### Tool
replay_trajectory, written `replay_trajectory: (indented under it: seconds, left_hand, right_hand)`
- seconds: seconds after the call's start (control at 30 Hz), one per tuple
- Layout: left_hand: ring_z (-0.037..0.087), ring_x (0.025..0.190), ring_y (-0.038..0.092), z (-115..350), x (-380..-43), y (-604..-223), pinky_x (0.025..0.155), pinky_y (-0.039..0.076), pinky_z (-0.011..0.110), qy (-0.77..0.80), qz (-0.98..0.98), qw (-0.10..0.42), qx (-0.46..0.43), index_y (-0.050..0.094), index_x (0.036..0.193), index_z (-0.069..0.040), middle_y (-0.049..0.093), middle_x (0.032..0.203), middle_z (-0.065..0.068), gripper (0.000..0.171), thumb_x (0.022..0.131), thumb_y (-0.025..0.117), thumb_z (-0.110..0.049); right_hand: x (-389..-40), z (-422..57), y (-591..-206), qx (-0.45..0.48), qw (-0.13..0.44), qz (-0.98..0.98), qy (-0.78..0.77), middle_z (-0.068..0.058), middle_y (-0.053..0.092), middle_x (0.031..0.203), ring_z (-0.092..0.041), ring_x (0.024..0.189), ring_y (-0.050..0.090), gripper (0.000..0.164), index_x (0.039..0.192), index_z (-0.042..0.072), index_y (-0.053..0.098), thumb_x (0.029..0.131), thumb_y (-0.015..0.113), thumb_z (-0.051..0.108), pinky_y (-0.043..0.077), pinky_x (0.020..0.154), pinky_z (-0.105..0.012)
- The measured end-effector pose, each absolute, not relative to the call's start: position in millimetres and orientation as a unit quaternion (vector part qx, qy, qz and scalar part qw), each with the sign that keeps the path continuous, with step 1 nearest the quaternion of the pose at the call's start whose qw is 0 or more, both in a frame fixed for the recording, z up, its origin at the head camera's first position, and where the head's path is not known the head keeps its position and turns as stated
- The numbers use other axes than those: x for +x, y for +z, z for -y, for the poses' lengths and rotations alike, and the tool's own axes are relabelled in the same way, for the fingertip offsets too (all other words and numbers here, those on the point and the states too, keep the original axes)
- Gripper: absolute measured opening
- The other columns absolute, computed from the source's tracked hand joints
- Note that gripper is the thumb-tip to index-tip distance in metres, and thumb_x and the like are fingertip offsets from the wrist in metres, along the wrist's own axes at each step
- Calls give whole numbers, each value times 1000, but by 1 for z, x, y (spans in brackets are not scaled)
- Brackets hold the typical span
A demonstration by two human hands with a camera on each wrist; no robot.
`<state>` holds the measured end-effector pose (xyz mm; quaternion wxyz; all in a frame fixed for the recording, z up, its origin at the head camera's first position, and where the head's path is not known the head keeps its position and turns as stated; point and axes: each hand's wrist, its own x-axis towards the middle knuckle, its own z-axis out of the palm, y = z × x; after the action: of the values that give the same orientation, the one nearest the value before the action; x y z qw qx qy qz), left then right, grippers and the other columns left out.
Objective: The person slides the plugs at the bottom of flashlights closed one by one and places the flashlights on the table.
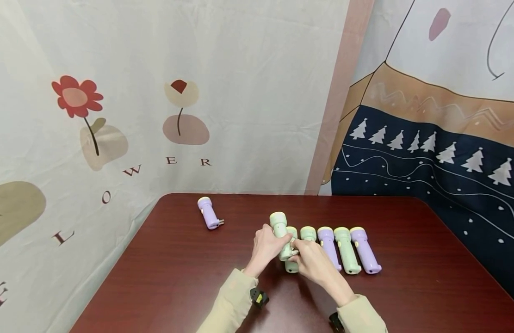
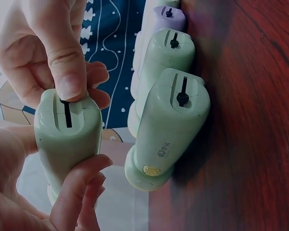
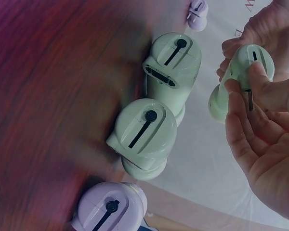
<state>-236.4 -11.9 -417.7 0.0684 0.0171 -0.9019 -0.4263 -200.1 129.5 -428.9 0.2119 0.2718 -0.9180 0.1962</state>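
My left hand [image 1: 266,246] grips a pale green flashlight [image 1: 278,224] by its body, its head tilted up and away, above the left end of a row of flashlights. My right hand [image 1: 316,262] pinches the tail end of that flashlight. In the left wrist view the right thumb [image 2: 71,86] presses at the black slot in the end cap. Metal plug prongs [image 3: 251,100] stick out from the tail in the right wrist view. Just beneath the held one lies another green flashlight [image 2: 171,125], partly hidden by my hands in the head view.
To the right, the row continues with a green flashlight [image 1: 308,232], a purple one [image 1: 328,247], a green one [image 1: 347,249] and a purple one [image 1: 366,249]. A separate purple flashlight [image 1: 207,212] with prongs out lies at the back left of the brown table [image 1: 169,277].
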Motion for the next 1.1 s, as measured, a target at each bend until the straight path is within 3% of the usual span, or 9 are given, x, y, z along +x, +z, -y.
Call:
replay_trajectory:
  seconds: [1.1]
  left_hand:
    - [18,55,48,10,-236,-417,49,37,27,-428,901,61,21,49,77,-6,51,66,4,45,65,72,-42]
  right_hand:
    - [-200,-128,-427,253,211,925,190,7,50,62,-5,57,45,26,72,13,54,68,77,22,38,50,-21]
